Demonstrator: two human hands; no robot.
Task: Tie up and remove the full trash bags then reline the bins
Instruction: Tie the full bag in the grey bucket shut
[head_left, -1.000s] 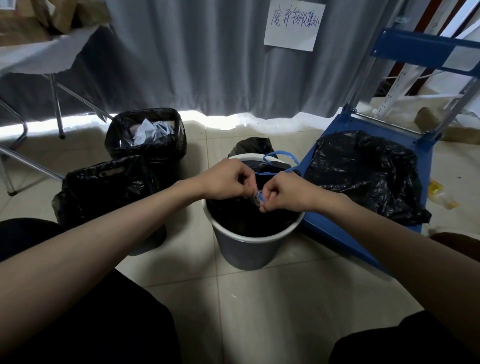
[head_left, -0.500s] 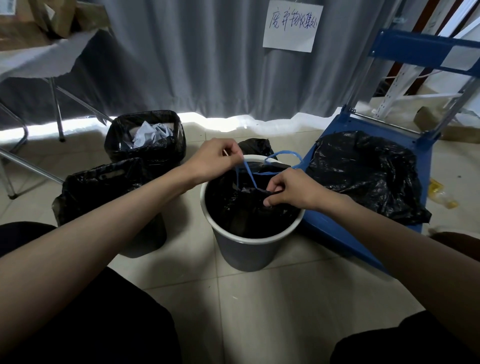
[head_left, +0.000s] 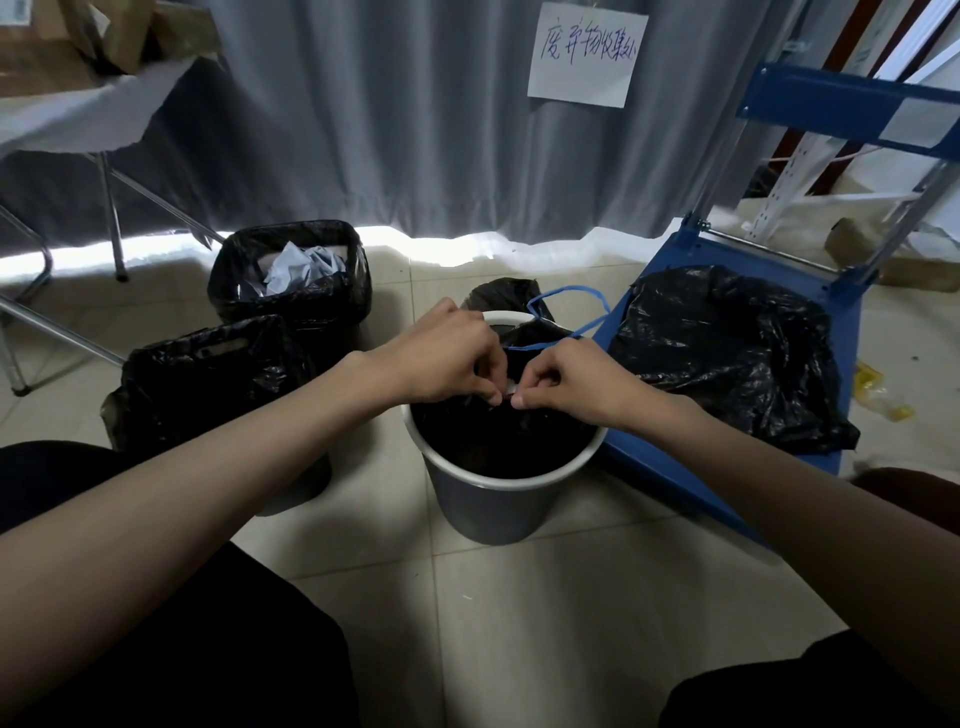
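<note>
Two hands (head_left: 457, 358) (head_left: 574, 384) pinched on blue drawstring (head_left: 569, 312), loop trailing away over upright bin (head_left: 493, 499)

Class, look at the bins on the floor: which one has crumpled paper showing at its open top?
The far-left bin, farthest from the person, by the curtain: pale crumpled paper shows inside its black liner.

Over the grey bin (head_left: 488, 504) my left hand (head_left: 447, 358) and right hand (head_left: 574, 382) met fingertip to fingertip, each pinching the blue drawstring (head_left: 569, 306) of its black bag (head_left: 498, 436); 2 other lined bins (head_left: 291, 280) stood left.
</note>
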